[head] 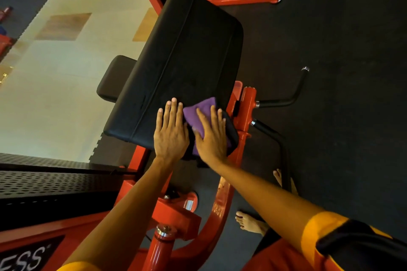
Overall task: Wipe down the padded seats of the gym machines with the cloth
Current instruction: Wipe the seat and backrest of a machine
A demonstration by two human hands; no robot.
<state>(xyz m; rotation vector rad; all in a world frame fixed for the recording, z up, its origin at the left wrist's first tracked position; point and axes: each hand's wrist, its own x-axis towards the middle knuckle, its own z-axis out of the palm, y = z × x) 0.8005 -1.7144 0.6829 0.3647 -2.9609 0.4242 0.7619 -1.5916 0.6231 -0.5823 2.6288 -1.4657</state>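
Under the flat, straight-fingered right hand (211, 136) lies the purple cloth (199, 114), pressed onto the black padded seat (182, 61), while just beside it the left hand (170, 132) rests flat on the pad.

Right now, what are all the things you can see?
padded seat: one, black, centre
small pad: one, black, left of the seat
cloth: one, purple, on the seat's near corner
machine frame: one, red, under the seat
handles: two, black, right of the frame
perforated cover: one, black, lower left
feet: two, bare, lower right
left hand: one, flat on the seat beside the cloth
right hand: one, flat on the cloth
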